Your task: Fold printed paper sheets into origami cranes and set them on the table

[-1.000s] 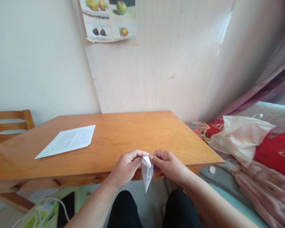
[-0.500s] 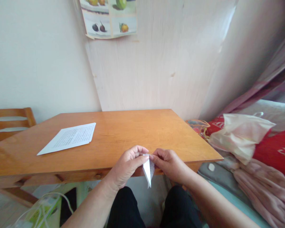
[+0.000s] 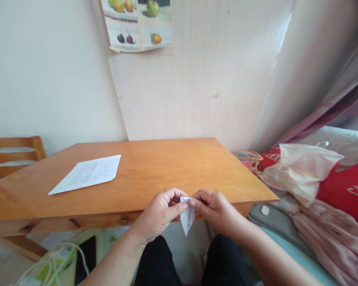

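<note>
Between my two hands is a small piece of folded paper (image 3: 186,221), white with print on part of it, narrowing to a point at the bottom. My left hand (image 3: 162,212) pinches its upper left edge between thumb and fingers. From the other side my right hand (image 3: 213,208) grips the upper right edge, its thumb close to the left thumb. Both hands are just off the front edge of the wooden table (image 3: 167,167), above my lap. Some of the paper's top is hidden by the fingers.
A stack of printed sheets (image 3: 89,174) lies on the table's left side. Behind it stands a wooden chair (image 3: 14,155). To the right are a pale plastic bag (image 3: 301,167), a pink cloth (image 3: 334,234) and a grey case (image 3: 274,224). White cables (image 3: 58,254) lie below left.
The folded paper has turned in my fingers and now shows a broader, flatter face, with its top edge opened a little. Both hands have shifted slightly down.
</note>
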The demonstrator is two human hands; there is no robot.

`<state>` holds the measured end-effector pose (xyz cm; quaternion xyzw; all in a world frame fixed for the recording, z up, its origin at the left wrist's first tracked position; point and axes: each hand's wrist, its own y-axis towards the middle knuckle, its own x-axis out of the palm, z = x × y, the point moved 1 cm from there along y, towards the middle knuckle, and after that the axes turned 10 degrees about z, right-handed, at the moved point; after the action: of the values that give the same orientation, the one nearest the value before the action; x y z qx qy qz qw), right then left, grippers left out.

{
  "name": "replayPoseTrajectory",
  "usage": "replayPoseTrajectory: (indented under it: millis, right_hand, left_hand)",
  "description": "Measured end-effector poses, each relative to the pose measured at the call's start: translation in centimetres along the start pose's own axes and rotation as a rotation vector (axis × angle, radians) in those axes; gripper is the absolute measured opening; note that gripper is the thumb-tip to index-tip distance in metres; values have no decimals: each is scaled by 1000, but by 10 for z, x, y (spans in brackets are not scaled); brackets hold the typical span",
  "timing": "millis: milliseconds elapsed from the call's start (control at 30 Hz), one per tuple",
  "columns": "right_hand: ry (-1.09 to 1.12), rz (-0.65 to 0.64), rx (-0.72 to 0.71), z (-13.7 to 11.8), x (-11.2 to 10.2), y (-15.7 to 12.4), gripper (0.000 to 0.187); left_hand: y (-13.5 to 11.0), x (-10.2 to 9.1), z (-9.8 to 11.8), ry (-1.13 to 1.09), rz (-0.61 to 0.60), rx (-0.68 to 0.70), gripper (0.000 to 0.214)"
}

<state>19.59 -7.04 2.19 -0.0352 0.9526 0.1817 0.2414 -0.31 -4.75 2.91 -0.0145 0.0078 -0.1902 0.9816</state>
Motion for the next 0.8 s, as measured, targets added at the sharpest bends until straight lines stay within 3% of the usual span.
replayPoseTrajectory:
  millis: [400,633,800]
  right_hand:
    - [-74,-4,-31,-4,-1,-3,35]
    - [-166,-13,-89,-9,-4,-7,31]
    - [-171,-21,-115,-12,-5,-8,30]
  left_hand:
    - [2,3,0,35,51,71,24]
    - [-3,4,1,41,-15,33,28]
    - [-5,1,6,142,-20,112,28]
